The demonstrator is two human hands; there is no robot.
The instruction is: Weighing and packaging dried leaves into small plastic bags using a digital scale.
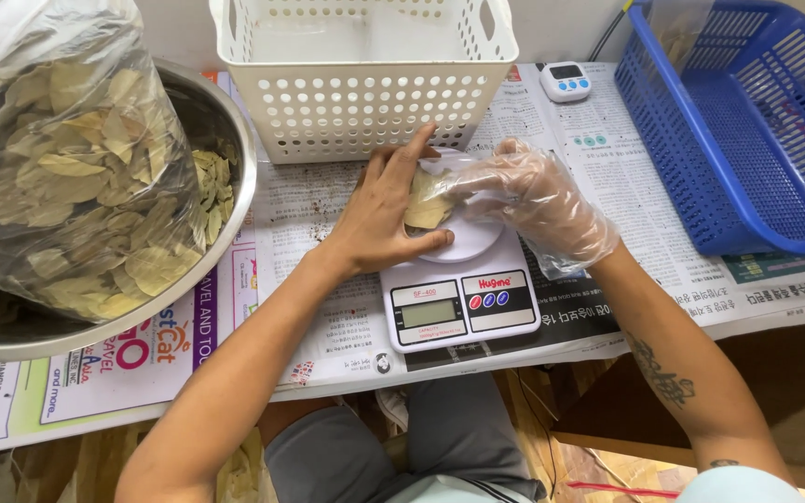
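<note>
Bare left hand (386, 207) and gloved right hand (535, 200) both clasp dried leaves (424, 200) over scale (463, 296).

Hands hemmed in at the scale

White basket (365, 88) just beyond both hands; steel bowl (225, 186) with leaf bag (58, 158) left of left hand (379, 210); bare bench (645, 186) between right hand (542, 200) and blue basket (747, 140).

A single head-worn camera looks steeply down and forward over the worktop (607, 168) from close above. Both forearms enter from the bottom edge and meet at frame centre. The worktop's far edge and wall run along the top; the person's lap fills the lower middle.
</note>
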